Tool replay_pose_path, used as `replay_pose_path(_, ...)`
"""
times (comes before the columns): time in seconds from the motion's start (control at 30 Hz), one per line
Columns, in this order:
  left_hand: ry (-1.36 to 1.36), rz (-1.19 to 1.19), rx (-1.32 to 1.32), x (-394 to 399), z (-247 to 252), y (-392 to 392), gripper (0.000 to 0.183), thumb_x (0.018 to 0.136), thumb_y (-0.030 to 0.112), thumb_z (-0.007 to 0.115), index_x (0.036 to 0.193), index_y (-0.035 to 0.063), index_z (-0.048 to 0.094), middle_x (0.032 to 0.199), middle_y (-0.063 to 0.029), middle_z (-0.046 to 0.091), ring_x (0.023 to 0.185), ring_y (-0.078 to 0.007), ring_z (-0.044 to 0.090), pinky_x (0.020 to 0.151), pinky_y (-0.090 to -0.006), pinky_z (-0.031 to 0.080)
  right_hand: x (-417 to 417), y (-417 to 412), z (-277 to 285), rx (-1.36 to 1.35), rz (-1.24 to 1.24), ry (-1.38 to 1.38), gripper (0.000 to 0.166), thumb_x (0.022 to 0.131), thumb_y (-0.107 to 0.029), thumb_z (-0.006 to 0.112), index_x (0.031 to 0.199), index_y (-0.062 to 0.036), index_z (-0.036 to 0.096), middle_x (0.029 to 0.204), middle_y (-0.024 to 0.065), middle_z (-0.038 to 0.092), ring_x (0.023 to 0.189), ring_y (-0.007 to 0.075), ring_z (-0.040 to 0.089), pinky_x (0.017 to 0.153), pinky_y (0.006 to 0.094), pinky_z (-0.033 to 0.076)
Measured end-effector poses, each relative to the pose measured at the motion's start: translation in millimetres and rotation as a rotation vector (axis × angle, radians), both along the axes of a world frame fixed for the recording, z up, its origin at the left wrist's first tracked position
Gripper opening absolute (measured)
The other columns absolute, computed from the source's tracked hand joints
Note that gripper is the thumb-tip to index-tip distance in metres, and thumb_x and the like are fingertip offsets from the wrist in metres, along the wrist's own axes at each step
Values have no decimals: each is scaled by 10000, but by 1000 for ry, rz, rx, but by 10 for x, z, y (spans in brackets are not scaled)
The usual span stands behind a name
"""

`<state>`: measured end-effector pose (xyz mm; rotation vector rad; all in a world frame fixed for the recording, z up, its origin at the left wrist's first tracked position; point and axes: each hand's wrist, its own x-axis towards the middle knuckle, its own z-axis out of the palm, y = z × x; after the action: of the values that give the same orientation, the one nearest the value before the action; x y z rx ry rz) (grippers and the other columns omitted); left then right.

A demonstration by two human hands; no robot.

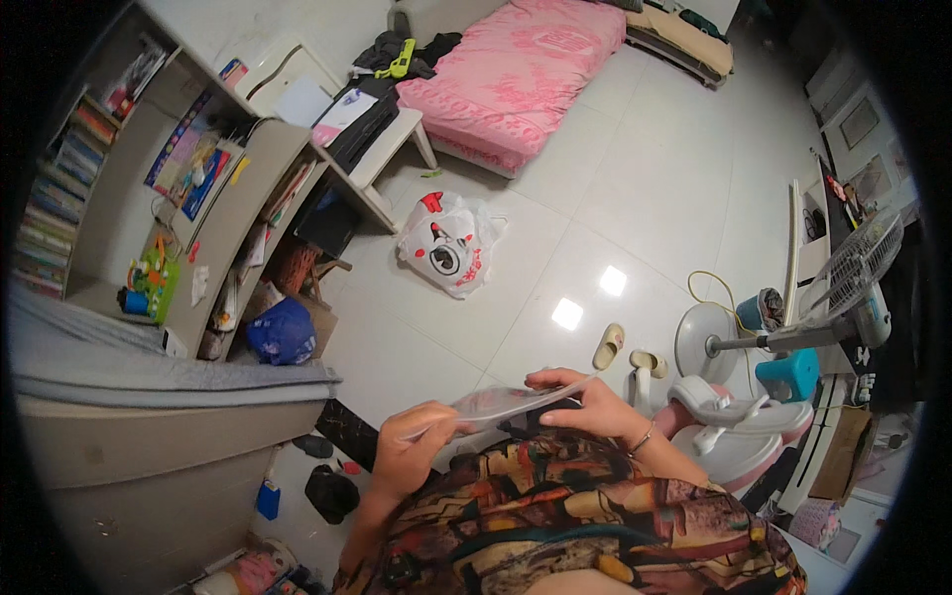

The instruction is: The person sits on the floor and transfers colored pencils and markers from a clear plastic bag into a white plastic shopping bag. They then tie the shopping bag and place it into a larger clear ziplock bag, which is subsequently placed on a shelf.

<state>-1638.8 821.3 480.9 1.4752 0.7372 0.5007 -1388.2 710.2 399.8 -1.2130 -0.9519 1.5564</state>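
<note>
My left hand (413, 446) grips one end of a clear, thin plastic item (506, 404), perhaps a bag or a sheet, stretched flat in front of my patterned garment (565, 520). At the other end of the plastic is my right hand (591, 405), its fingers along the far edge and its thumb below; a bracelet is on that wrist. Beyond both hands, a white plastic bag (446, 245) with red and black printing sits full on the tiled floor. A pair of cream slippers (610, 346) lies past my right hand.
A desk with shelves (260, 178) stands at the left, above a blue bag (282, 331). Farther off are a white chair (387, 145) and a bed with a pink cover (520, 67). At the right are a standing fan (803, 335), a teal stool (790, 374) and a pink-and-white child's seat (732, 428).
</note>
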Motion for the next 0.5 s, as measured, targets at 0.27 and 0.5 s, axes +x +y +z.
replay_pose_path(0.27, -96, 24, -37, 1173, 171, 457, 297, 948, 183, 485, 880, -43, 665, 831, -96, 663, 676, -111, 528, 603, -239, 401, 1265, 583, -55, 500, -89, -342, 237, 815, -62, 610, 1047, -49, 652, 1110, 97, 630, 1072, 260, 564, 958, 372, 406)
replay_pose_path(0.5, -98, 33, -274, 1882, 41, 1097, 339, 967, 246, 466, 936, -38, 649, 853, -94, 667, 696, -102, 531, 615, -230, 398, 1810, 833, 95, 235, -287, -131, 137, 881, -39, 521, 906, 6, 648, 912, 81, 670, 840, 159, 616, 764, 291, 479)
